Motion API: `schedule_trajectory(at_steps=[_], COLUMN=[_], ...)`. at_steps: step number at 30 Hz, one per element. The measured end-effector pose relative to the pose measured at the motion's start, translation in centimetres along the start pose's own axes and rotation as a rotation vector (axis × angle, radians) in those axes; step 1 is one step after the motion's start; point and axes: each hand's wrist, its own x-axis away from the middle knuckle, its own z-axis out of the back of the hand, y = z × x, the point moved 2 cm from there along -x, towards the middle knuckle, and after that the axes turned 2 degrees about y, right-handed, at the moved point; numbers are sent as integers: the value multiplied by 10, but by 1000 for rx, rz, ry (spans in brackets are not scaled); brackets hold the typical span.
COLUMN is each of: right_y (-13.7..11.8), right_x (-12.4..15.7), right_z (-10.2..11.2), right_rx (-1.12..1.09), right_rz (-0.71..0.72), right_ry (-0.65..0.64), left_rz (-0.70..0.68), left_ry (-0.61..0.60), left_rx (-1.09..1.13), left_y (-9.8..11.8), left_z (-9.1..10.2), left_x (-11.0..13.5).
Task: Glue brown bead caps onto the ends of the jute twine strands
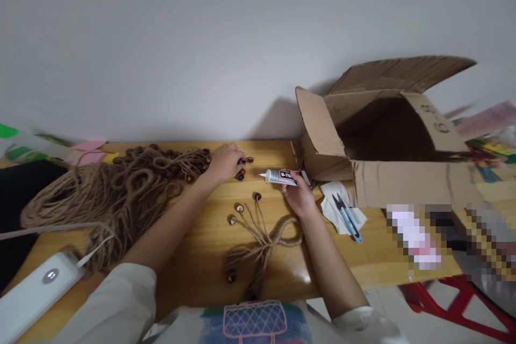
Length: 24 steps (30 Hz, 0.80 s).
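Observation:
My right hand [298, 196] is closed around a white glue tube [276, 176] marked "B-70", its nozzle pointing left. My left hand [226, 162] is bent down over the table, its fingertips at a small dark brown cap [241, 161]. More such caps [241, 174] lie beside the fingers. Between my forearms lies a jute twine tassel [266, 244] with a loop at its right end. Several of its strands end in brown caps [239, 208], some showing pale insides. My left fingertips are partly hidden.
At left lies a heap of jute twine [97, 199] with many brown caps. A white device with a cable [44, 287] is at the lower left. An open cardboard box [411, 185] stands at right, near blue-handled thread snips [350, 220] on white tissue [328, 199]. A red stool [451, 301] is below.

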Motion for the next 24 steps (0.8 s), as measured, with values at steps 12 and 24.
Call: schedule_trajectory(at_steps=[12, 24], right_y=[2, 2], right_x=[-1, 1], right_z=[0, -2], right_rx=[-8, 8], right_rz=[-5, 21], right_ry=[2, 1], left_rz=[-247, -120], left_ry=[52, 76], left_rx=[76, 314], left_y=[6, -2], left_z=[-2, -4], left_x=[-5, 5])
